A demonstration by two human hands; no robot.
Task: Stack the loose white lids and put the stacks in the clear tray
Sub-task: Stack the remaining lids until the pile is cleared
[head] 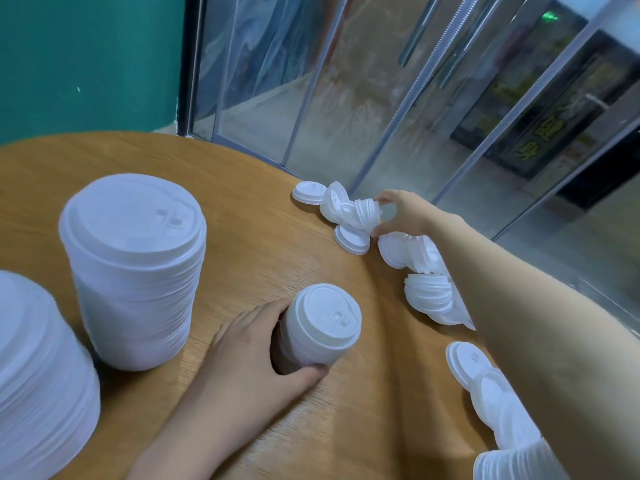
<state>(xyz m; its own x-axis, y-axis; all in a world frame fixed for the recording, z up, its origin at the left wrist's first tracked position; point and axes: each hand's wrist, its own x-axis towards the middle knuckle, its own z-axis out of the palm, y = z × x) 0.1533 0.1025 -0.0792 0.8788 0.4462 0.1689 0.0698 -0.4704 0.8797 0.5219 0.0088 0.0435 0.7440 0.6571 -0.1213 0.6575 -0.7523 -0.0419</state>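
Loose white lids (429, 296): lying scattered along the right edge of the worktop (242, 188), some under the reaching forearm, a few by the far edge.
Left hand (252, 355): gripping the short stack (320, 329), fingers curled round its side, thumb at the base, holding it upright on the worktop.
Finished stacks: a tall stack (135, 271) and another stack (41, 375) standing at near left.
Right hand (401, 211): reaching far, fingertips pinching a tilted clump of lids (363, 214).
Clear tray: not showing in this view.
Risk: the forearm is passing just over the edge lids and could be sweeping them off the worktop; the pinched clump, sitting crooked, could be slipping apart.
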